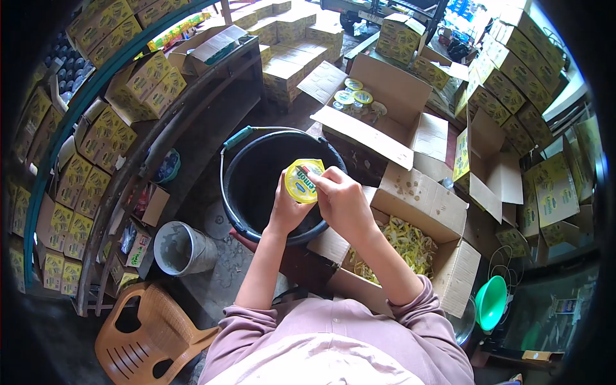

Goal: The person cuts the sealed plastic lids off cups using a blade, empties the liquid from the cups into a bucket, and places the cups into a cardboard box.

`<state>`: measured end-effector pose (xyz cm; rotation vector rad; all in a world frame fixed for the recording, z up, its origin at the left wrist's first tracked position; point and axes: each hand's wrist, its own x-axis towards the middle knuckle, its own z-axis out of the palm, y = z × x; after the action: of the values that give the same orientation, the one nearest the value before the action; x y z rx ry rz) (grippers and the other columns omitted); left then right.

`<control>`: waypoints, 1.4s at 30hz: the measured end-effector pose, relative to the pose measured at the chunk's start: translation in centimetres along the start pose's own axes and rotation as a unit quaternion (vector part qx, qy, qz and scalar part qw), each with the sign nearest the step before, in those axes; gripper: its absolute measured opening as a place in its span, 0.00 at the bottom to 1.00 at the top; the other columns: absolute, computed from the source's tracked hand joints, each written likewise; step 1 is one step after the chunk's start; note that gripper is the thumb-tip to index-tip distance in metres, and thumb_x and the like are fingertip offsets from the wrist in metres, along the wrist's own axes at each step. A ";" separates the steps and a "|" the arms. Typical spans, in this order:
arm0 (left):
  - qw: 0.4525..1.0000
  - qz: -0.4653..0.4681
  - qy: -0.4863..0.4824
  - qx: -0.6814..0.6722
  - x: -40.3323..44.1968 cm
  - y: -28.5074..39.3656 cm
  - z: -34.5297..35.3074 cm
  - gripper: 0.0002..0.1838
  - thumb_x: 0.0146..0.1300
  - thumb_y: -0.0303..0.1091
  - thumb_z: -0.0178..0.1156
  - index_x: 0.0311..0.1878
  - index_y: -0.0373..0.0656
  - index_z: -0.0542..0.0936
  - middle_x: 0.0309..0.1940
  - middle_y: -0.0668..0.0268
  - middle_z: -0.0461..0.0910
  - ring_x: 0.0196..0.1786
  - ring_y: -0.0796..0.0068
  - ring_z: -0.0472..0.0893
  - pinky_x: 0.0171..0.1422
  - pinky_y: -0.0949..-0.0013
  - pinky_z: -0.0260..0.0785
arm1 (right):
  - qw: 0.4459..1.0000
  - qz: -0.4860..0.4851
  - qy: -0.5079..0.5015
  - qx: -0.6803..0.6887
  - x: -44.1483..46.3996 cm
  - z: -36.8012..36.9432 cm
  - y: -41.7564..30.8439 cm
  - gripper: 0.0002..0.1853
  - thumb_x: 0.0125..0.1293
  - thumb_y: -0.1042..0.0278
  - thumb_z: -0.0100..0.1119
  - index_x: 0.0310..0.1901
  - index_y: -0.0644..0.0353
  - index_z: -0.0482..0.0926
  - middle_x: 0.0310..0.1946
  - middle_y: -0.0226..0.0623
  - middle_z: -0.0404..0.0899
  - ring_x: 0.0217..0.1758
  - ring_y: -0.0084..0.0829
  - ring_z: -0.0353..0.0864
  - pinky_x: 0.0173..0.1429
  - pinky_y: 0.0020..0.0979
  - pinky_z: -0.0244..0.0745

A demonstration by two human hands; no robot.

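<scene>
Above a black bucket (253,160) with a wire handle, my left hand (287,206) is wrapped round a cup with a yellow lid (298,186) that reads "Lemon". My right hand (340,196) is closed at the lid's right side, its fingertips pinching something small and dark on the lid, too small to name. To the right of the bucket, an open carton (455,266) holds a heap of yellow-green strips (407,247). Farther back, another open carton (366,135) holds several yellow-lidded cups (344,97).
A grey bucket (208,253) and a brown plastic chair (151,330) stand at the lower left. Stacked yellow cartons (77,186) fill the left shelves, with more (513,77) at the right. A green bowl (491,303) is at the lower right.
</scene>
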<state>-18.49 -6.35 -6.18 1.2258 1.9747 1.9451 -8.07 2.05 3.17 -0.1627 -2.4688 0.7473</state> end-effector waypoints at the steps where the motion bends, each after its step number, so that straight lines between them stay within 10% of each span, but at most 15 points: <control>1: 1.000 0.002 -0.001 0.000 0.0 0.0 0.0 0.28 0.46 0.27 0.65 0.50 0.41 0.63 0.43 0.58 0.73 0.47 0.62 0.76 0.51 0.66 0.69 | 1.000 0.005 -0.006 -0.006 0.0 0.0 -0.1 0.14 0.47 0.81 0.54 0.39 0.65 0.76 0.34 0.46 0.74 0.37 0.43 0.77 0.42 0.37 0.74; 26: 0.998 -0.042 -0.022 0.050 -0.2 -0.6 -0.9 0.31 0.45 0.25 0.64 0.53 0.40 0.60 0.44 0.55 0.74 0.48 0.62 0.76 0.53 0.65 0.68 | 0.996 0.040 -0.072 0.017 -2.1 -3.8 0.4 0.13 0.49 0.82 0.52 0.37 0.60 0.79 0.28 0.40 0.73 0.32 0.41 0.77 0.38 0.36 0.73; 42: 0.981 -0.131 -0.140 0.034 -0.2 1.4 -0.7 0.33 0.44 0.25 0.62 0.56 0.39 0.61 0.45 0.58 0.76 0.50 0.66 0.76 0.55 0.68 0.68 | 0.974 -0.197 -0.110 0.016 2.2 -2.4 5.3 0.11 0.48 0.77 0.59 0.34 0.51 0.82 0.27 0.31 0.76 0.30 0.31 0.75 0.41 0.32 0.67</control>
<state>-18.13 -7.19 -4.89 1.1166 1.9546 1.5044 -8.88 8.18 2.97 0.4342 -2.5744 0.6574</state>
